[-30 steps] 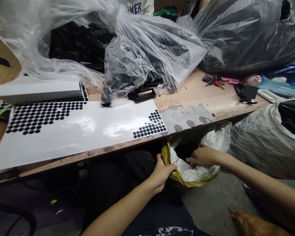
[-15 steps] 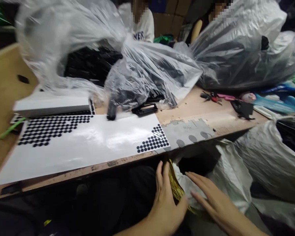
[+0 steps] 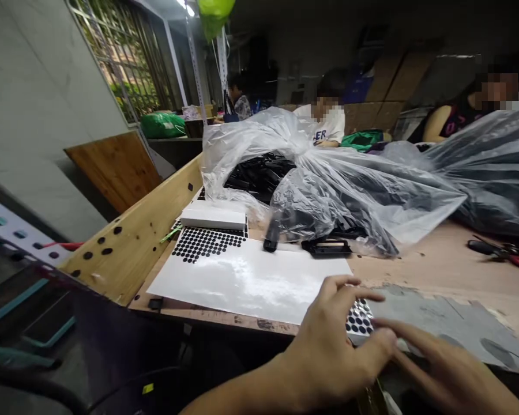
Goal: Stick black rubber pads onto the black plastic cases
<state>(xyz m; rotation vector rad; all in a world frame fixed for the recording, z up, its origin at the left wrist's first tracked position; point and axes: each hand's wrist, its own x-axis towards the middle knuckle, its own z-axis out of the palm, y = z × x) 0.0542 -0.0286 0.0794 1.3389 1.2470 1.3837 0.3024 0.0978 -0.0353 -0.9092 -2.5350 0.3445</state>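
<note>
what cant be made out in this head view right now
In the head view:
Right hand: smeared by motion blur, so any grip is unclear.
White sheet: partly hidden behind the left hand.
Yellow-edged bag: mostly cut off by the bottom edge.
Black-and-red tool: cut off by the right edge.

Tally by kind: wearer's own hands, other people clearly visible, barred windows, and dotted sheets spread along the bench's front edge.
Wearer's left hand and right hand: 2
Other people: 3
Barred window: 1
Dotted sheet: 1
Total: 7
</note>
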